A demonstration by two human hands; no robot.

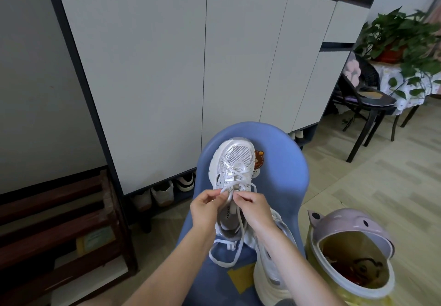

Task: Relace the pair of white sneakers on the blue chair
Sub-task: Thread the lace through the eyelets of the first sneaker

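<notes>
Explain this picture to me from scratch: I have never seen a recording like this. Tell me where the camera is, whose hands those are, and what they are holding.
There is no machine here. The single picture comes from a wide-angle camera worn on a person's head, looking forward and down, so the two bare arms reaching in from below are that person's own.

A blue chair stands before a tall grey cabinet. On its seat a white sneaker lies with its toe pointing away. The left hand and the right hand each pinch the white lace at the top of the shoe's lacing; its loose ends trail down onto the seat. The second sneaker sits nearer, partly hidden under the right forearm.

On the floor to the right stands a bin with a pink lid, open.
</notes>
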